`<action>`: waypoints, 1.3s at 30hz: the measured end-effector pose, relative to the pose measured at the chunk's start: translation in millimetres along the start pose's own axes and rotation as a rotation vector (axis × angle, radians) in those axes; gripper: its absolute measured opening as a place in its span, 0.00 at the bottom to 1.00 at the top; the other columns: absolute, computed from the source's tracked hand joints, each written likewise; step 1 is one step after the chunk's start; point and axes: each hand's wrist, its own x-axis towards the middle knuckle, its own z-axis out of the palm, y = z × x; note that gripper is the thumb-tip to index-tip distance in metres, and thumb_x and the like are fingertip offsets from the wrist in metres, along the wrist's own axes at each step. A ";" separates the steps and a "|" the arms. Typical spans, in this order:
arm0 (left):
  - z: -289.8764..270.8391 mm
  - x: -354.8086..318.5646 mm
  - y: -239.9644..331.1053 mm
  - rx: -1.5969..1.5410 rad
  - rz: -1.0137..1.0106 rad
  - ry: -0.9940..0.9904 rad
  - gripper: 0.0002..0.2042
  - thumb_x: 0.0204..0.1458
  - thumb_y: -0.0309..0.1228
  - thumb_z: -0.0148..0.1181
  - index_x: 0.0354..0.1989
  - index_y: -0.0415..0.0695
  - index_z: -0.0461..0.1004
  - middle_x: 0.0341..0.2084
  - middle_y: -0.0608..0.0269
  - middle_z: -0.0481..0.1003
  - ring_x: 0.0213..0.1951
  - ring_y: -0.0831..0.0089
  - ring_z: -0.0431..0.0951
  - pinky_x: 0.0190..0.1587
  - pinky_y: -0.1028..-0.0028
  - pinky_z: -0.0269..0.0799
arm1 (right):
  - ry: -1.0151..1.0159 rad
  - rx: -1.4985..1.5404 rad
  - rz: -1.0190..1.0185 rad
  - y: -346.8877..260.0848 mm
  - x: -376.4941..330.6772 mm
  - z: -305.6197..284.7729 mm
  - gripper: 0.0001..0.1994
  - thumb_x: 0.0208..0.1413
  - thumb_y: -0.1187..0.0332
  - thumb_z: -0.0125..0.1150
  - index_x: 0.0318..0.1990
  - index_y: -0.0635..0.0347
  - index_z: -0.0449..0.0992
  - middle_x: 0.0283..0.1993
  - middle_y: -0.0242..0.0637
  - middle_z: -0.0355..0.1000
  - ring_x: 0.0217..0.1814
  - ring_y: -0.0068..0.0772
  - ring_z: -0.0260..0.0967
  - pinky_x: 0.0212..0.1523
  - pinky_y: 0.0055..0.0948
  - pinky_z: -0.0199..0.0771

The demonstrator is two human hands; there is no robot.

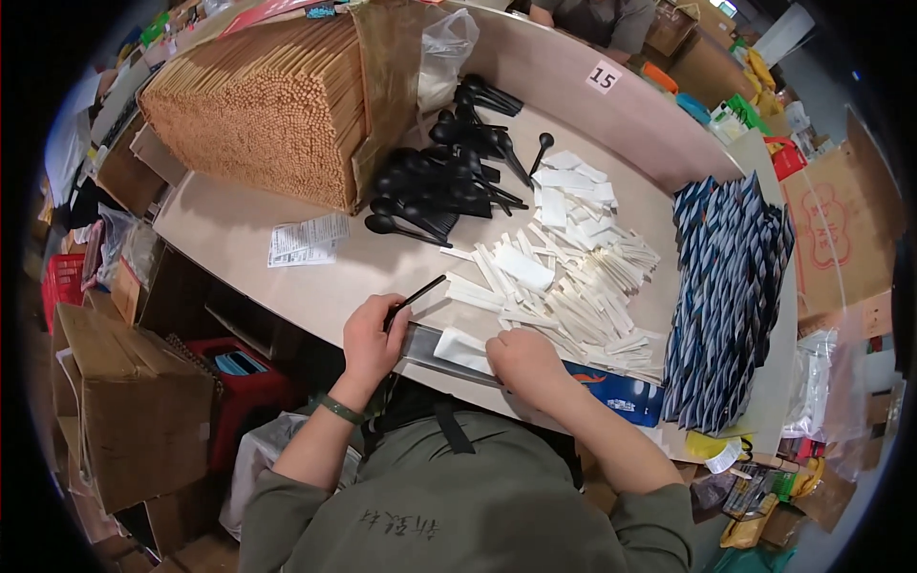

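Note:
My left hand (371, 336) is closed on a thin black handle (422, 290), apparently a plastic spoon's; its other end is hidden in the fingers. My right hand (525, 363) is curled over the right end of a white paper packet (461, 350), fingertips hidden. The packet lies on a grey flat strip (420, 348) along the table's near edge. Beneath my right forearm sits a blue printed pouch (621, 394). Ahead of my hands spread narrow white paper packets (583, 296) and wider white packets (573, 196). Black plastic spoons (439, 177) are heaped behind them.
A cardboard box (392, 76) packed with wooden sticks (253, 143) stands at the far left. Printed paper (308, 240) lies in front of it. Stacked blue pouches (726, 306) line the right side. A raised board (573, 67) borders the back, with another person (611, 24) beyond.

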 end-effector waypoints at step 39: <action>-133.6 304.9 90.0 0.975 0.195 0.139 0.06 0.50 0.28 0.58 0.29 0.41 0.79 0.30 0.47 0.79 0.36 0.48 0.80 0.40 0.54 0.76 | 0.444 0.128 -0.085 15.5 -79.6 45.0 0.20 0.55 0.68 0.64 0.56 0.56 0.74 0.62 0.55 0.66 0.66 0.57 0.64 0.64 0.46 0.67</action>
